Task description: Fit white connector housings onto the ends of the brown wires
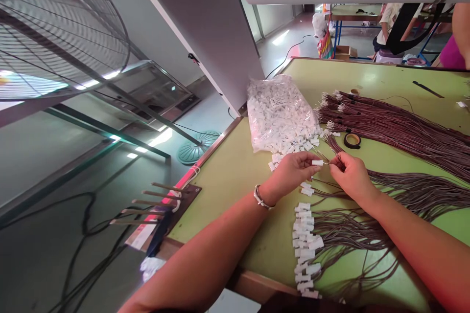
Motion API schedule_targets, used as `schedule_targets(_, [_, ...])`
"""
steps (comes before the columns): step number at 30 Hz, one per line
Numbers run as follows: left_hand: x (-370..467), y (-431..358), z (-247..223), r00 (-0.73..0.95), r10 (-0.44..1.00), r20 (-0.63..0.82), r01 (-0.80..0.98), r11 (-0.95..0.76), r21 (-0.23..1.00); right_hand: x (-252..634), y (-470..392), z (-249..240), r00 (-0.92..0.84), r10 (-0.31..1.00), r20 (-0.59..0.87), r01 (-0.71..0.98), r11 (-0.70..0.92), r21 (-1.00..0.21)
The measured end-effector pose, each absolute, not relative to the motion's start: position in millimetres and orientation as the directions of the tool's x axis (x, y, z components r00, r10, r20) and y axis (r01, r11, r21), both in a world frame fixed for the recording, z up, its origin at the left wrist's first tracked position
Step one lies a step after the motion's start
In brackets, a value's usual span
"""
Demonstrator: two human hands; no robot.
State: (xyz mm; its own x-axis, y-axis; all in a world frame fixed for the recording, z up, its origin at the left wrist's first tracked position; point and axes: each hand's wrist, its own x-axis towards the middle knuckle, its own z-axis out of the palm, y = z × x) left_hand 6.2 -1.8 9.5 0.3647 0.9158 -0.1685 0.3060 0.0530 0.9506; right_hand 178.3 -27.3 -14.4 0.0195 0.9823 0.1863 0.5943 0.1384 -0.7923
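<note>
Over a green table point(235, 171), the left hand point(293, 171) pinches a white connector point(317, 162), its long axis pointing right toward the right hand point(348, 172), which pinches a brown wire point(328, 161) just beside it. Finished leads point(304, 239) lie nearer, a connector bag point(275, 112) farther left

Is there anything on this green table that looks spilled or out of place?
Yes. The clear plastic bag lies open, and small white connectors have spilled loose from its mouth onto the table, just beyond the left hand. The finished wires near the front edge lie in an orderly row.
</note>
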Motion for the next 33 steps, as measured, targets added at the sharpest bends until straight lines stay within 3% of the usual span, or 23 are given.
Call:
schedule_targets(5, [8.6, -4.0, 5.1, 0.326, 0.942, -0.081, 0.329, -0.033, 0.944, 177.8, -27.7, -12.4, -0.083, 0.987, 0.14, 0.561, 0.163, -0.812])
schedule_targets(9, [13.1, -2.6, -1.8, 0.378, 0.903, -0.204, 0.158, 0.154, 0.975, 177.9, -27.5, -15.1, -0.088, 0.978, 0.188, 0.579, 0.204, -0.789])
schedule_targets(13, [13.6, 0.5, -6.7, 0.426, 0.873, -0.239, 0.035, 0.248, 0.968, 179.7, -26.7, -18.5, -0.076, 0.978, 0.195, 0.567, 0.203, -0.798])
schedule_targets(22, [13.7, -1.4, -7.0, 0.38, 0.888, -0.259, 0.01, 0.276, 0.961, 178.4, -29.1, -14.3, -0.058, 0.972, 0.229, 0.624, 0.214, -0.752])
schedule_targets(33, [16.4, -1.0, -11.4, 0.404, 0.877, -0.259, -0.015, 0.289, 0.957, 178.2, -28.6, -20.3, -0.161, 0.927, 0.338, 0.695, 0.349, -0.628])
